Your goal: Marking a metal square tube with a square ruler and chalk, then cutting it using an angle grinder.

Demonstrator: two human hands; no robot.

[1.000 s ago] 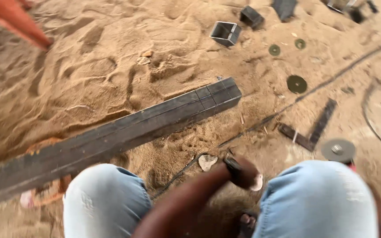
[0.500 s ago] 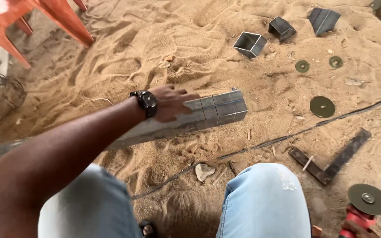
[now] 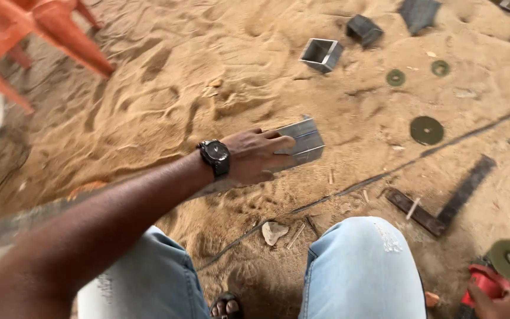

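Around our left hand (image 3: 255, 156), which lies flat on the end of the long square steel tube (image 3: 302, 142), the sand (image 3: 166, 88) is open toward the far side up to the short tube offcuts (image 3: 321, 55). To the right of the tube end a dark cable (image 3: 385, 174) crosses the ground, with loose discs (image 3: 427, 130) beyond it. A steel square (image 3: 444, 204) lies between the cable and our right knee (image 3: 364, 266). The orange chair's legs (image 3: 66, 41) close off the far left corner.
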